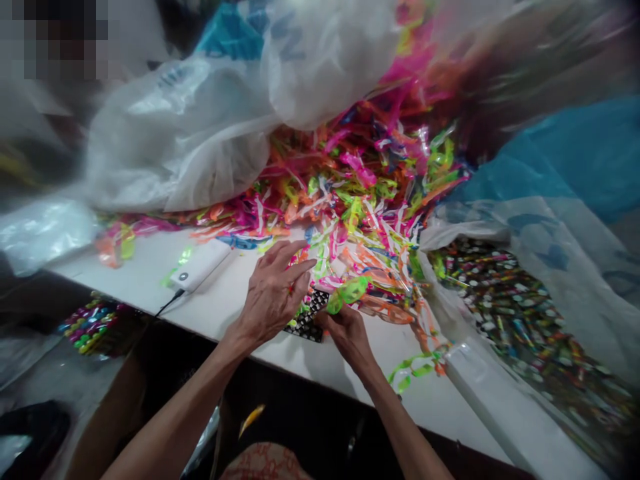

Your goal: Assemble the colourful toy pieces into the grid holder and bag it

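A small black tray with rows of holes (pixel 311 315) lies near the front edge of the white table. My left hand (pixel 275 290) rests over its left side with fingers stretched and apart; small bright pieces show by its fingertips. At the tray's right side, my right hand (pixel 350 330) is closed, thumb and fingers together on a translucent green plastic piece (pixel 349 293). Just beyond both hands spreads a large heap of pink, orange, green and blue plastic pieces with white strips (pixel 350 207).
A white power bank (pixel 200 267) with a black cable lies left. Large translucent bags (pixel 200 133) stand behind. At right, a bag holds many dark, colourful small sticks (pixel 520 313), beside a long white bar (pixel 505 400). A bundle of colourful pieces (pixel 95 323) sits below the table's left edge.
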Demonstrator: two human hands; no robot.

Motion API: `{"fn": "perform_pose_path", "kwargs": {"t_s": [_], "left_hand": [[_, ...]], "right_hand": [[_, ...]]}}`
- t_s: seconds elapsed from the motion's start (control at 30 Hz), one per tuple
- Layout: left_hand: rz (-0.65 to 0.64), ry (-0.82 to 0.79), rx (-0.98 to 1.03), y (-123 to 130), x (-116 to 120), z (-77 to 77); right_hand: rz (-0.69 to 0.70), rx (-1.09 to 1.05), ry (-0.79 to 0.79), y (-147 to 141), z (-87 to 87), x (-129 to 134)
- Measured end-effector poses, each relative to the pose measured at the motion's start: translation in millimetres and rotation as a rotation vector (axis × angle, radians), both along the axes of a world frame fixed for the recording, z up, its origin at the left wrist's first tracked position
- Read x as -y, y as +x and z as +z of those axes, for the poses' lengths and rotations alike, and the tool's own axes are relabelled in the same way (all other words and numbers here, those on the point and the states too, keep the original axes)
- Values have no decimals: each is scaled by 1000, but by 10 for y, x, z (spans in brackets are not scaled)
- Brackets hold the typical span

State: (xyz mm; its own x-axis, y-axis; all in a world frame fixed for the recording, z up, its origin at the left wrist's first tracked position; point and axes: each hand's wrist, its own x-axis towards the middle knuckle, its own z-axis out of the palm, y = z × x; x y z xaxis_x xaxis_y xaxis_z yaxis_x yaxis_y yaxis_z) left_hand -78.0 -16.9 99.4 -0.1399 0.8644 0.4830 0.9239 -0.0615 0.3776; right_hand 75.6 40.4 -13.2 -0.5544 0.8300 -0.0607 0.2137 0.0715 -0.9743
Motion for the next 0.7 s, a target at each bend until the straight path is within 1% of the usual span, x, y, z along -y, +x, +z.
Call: {"fn": "perform_pose_path", "kwargs": {"t_s": [0.07,0.13,0.17,0.23,0.3,0.33,0.4,0.47,0.53,0.57,0.6,0.63,0.67,0.7], "left_hand": [[2,1,-5,-4,-3,-10],[-8,3,-2,-6,1,-11],[-12,5,4,-8,6,-7],[-26,2,20,-16,21,4],[-83,-16,19,-32,29,9],[-125,-29,4,-39,28,5],[-195,-42,-45,-44,17,-10],[-188,-19,-77,-38,0,-30],[-124,24,-75,-33,-17,-46],[-94,45,-70,-33,-24,-51],[-73,59,-71,-34,-32,-56],[-62,69,-75,-35,-39,-61],[-57,79,-80,-35,-47,-67],[-55,87,-85,-32,-57,-73]], "right_hand": [[22,22,-9,-83,-48,27],[56,89,44,-128,-83,49],[77,143,105,-138,-89,62],[119,305,290,-153,-69,99],[157,497,469,-194,-22,158],[175,582,523,-228,4,193],[180,707,578,-300,53,263],[173,752,570,-309,101,299],[173,689,538,-157,156,267],[155,626,529,-2,189,221],[130,558,528,205,224,156],[50,509,538,454,261,77],[-31,509,544,729,300,-11],[-99,573,537,1006,335,-101]]}}
